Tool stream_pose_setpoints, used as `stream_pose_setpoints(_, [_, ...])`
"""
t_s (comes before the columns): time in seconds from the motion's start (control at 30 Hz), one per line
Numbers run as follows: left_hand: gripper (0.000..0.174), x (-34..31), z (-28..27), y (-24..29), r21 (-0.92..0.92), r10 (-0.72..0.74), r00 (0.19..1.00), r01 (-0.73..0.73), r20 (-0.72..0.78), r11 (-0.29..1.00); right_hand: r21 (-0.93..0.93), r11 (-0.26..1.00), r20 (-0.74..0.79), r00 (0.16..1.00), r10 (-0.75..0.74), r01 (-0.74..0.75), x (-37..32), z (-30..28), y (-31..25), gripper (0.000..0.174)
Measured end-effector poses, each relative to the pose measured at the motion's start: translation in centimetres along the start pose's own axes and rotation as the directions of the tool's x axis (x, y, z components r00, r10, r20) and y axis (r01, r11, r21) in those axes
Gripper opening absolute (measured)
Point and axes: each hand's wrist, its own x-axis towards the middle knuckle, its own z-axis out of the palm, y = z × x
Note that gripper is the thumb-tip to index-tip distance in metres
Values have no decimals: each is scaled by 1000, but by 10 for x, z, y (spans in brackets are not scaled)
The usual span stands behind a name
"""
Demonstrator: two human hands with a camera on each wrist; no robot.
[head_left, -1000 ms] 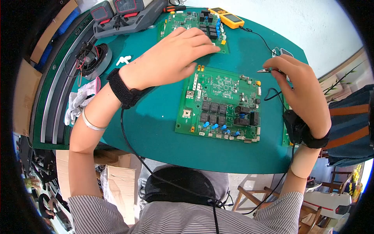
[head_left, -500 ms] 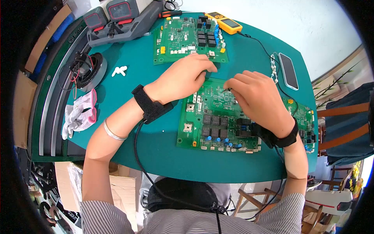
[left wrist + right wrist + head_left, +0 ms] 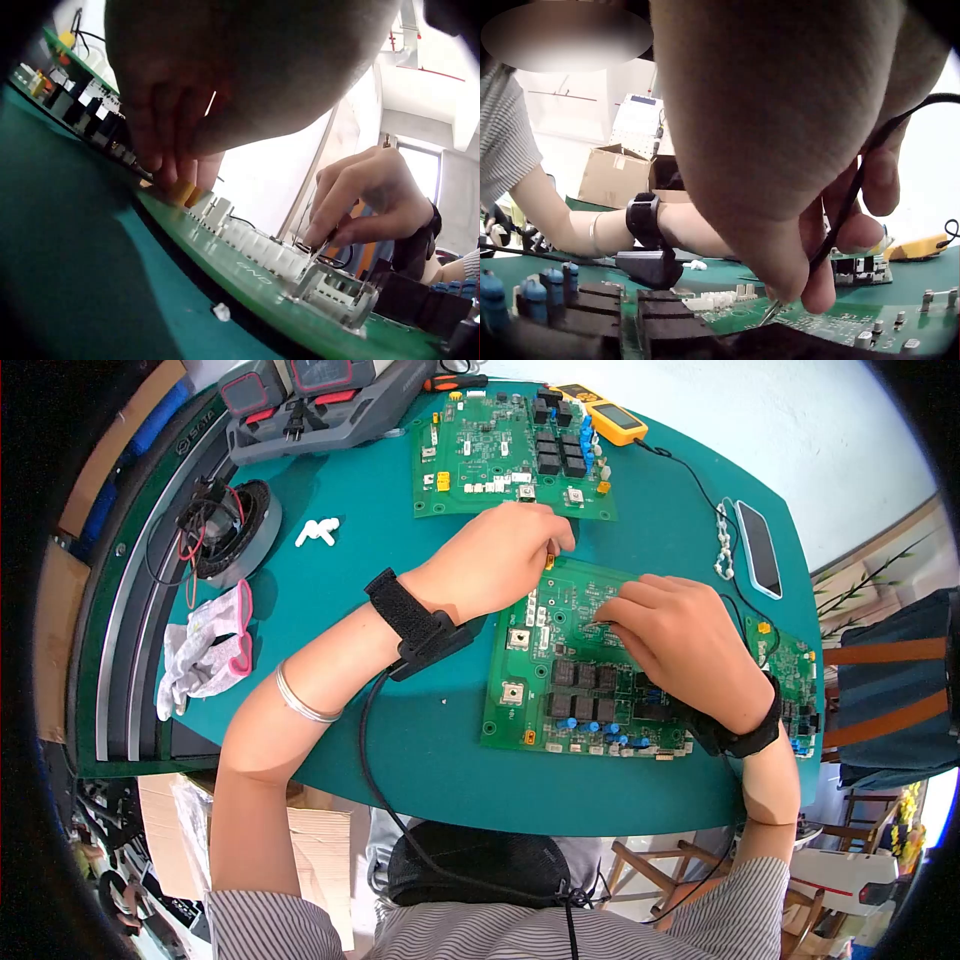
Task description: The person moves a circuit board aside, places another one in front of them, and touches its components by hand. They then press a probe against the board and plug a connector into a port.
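Observation:
A green circuit board (image 3: 510, 660) with black relays and blue capacitors lies in front of me. My left hand (image 3: 500, 560) is at its far left corner, bent fingers reaching down beside a yellow connector (image 3: 184, 192). Over the board's upper middle, my right hand (image 3: 690, 645) pinches a slim metal-tipped probe (image 3: 771, 312) between thumb and forefinger. The probe's tip points down at the small chips. A black lead (image 3: 847, 199) runs along the fingers of that hand. Both wrists wear black straps.
Behind lies another circuit board (image 3: 480, 460), with a yellow handheld meter (image 3: 615, 418) beyond it. A third board (image 3: 792, 670) and a phone (image 3: 758, 550) lie right. Leftward are white earbuds (image 3: 318, 532), a glove (image 3: 205, 645), a round motor (image 3: 250, 525) and a battery charger (image 3: 330, 432).
My right hand has come left from beyond the board's right edge to over its middle, with the probe. My left hand has come down from above the back board to the middle board's corner.

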Motion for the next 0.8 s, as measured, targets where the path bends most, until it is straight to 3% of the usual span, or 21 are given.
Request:
stream_pose_setpoints(0.2, [17,2,0,1,-2,-38,998,38,-50,999,139,989,-19,999,48,-45,11,-2,1,13])
stream_pose_setpoints(0.27, [17,3,-3,2,-49,-132,991,131,-31,990,133,991,-87,996,32,-20,21,-4,7,12])
stream_pose_setpoints(0.4, [18,4,-4,-2,-60,-122,991,119,-55,991,232,972,-108,992,67,-40,45,-16,23,8])
stream_pose_setpoints(0.7, [16,8,-6,-2,-46,-165,984,162,-65,986,164,978,-150,983,-105,129,67,12,29,13])
stream_pose_setpoints(0.8, [22,8,-5,-3,-72,-171,981,165,-88,984,159,979,-179,979,-99,129,67,12,27,12])
